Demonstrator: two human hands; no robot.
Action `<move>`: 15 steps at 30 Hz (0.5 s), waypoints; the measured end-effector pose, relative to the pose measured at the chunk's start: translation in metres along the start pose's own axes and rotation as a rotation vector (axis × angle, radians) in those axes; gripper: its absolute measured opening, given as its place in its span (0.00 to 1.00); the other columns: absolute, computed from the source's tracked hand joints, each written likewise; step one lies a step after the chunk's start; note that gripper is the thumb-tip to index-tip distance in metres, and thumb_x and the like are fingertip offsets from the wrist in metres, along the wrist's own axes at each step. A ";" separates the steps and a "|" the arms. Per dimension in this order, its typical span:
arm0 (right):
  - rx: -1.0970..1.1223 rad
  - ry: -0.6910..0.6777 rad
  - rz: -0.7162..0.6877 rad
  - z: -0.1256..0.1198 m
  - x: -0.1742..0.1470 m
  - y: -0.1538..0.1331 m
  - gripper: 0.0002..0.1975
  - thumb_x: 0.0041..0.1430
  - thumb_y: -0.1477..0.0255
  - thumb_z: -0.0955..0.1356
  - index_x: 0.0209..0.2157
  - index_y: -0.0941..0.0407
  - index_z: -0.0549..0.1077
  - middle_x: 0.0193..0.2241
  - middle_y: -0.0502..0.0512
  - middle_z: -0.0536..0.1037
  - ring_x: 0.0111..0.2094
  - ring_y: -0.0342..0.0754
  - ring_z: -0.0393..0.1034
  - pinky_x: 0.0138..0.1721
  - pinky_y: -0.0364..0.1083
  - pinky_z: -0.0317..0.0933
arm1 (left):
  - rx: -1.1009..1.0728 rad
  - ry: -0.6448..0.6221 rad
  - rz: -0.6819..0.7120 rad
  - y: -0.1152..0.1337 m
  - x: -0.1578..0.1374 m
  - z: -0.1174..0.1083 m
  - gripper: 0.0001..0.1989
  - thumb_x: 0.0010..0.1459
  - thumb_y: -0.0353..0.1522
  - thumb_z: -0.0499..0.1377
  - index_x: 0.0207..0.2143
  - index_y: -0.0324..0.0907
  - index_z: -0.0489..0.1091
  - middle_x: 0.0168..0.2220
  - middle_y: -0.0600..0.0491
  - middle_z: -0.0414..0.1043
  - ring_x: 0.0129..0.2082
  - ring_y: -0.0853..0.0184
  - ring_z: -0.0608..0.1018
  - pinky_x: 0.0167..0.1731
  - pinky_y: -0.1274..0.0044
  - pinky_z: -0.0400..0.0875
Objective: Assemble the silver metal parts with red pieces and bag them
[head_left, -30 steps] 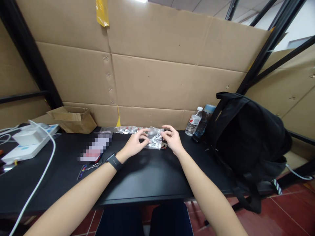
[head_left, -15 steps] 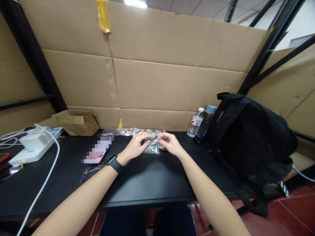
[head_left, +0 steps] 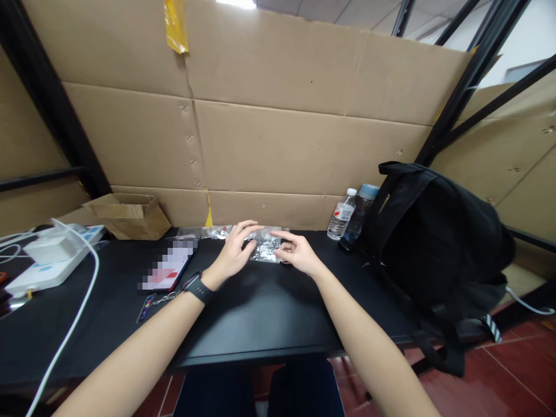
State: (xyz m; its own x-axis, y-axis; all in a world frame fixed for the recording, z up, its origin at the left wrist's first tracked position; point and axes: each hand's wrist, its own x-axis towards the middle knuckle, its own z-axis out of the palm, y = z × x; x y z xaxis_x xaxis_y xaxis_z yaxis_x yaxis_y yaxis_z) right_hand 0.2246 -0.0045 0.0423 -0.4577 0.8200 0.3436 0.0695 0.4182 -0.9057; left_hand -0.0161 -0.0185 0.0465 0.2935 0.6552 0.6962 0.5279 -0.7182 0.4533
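A clear, shiny plastic bag [head_left: 266,250] lies on the black table between my hands. My left hand [head_left: 236,250], a dark watch on its wrist, is at the bag's left edge with fingers stretched and thumb apart, holding nothing I can see. On the right side of the bag, my right hand [head_left: 299,255] has its index finger stretched out and its thumb apart from it; the other fingers are curled. Whether the fingertips touch the plastic, I cannot tell. Behind my hands runs a row of clear plastic packets [head_left: 211,233] with small red marks, partly covered by my left hand.
To the left lie a phone [head_left: 169,267] with a chain strap, a brown paper bag [head_left: 130,217] and a white power strip [head_left: 56,263] with cables. At right stand a water bottle [head_left: 341,214], a blue-capped bottle [head_left: 362,211] and a black backpack [head_left: 443,243]. Cardboard [head_left: 269,150] walls the back.
My right index finger has stretched out from a near pinch with the thumb. My left hand has shifted slightly left, its fingers lifted, and more of the plastic bag shows. The view has shifted a little.
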 end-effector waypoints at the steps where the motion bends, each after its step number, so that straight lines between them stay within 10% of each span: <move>1: 0.012 0.023 0.008 0.000 0.000 0.000 0.32 0.54 0.66 0.74 0.60 0.56 0.72 0.24 0.48 0.75 0.24 0.43 0.66 0.29 0.43 0.63 | 0.047 0.001 0.006 0.001 0.000 -0.003 0.21 0.63 0.28 0.51 0.57 0.49 0.71 0.60 0.49 0.67 0.62 0.57 0.66 0.64 0.61 0.58; 7: 0.096 0.085 0.059 -0.001 0.001 0.003 0.36 0.50 0.66 0.76 0.61 0.57 0.71 0.24 0.49 0.77 0.23 0.44 0.69 0.27 0.43 0.64 | 0.260 -0.230 0.181 0.010 -0.002 -0.009 0.26 0.55 0.36 0.63 0.58 0.50 0.70 0.59 0.47 0.69 0.59 0.49 0.66 0.61 0.58 0.56; 15: 0.110 0.043 0.080 0.002 0.002 0.005 0.34 0.53 0.64 0.75 0.61 0.57 0.70 0.26 0.52 0.80 0.22 0.42 0.70 0.23 0.40 0.62 | 0.426 -0.210 0.214 0.002 -0.005 0.010 0.17 0.66 0.26 0.51 0.49 0.50 0.75 0.49 0.48 0.79 0.56 0.54 0.71 0.56 0.58 0.54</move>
State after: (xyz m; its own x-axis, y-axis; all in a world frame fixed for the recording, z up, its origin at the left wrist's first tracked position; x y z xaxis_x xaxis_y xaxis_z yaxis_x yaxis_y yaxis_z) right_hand 0.2223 -0.0016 0.0377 -0.4158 0.8662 0.2772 0.0052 0.3071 -0.9517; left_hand -0.0082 -0.0209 0.0389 0.5613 0.5681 0.6018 0.7029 -0.7111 0.0156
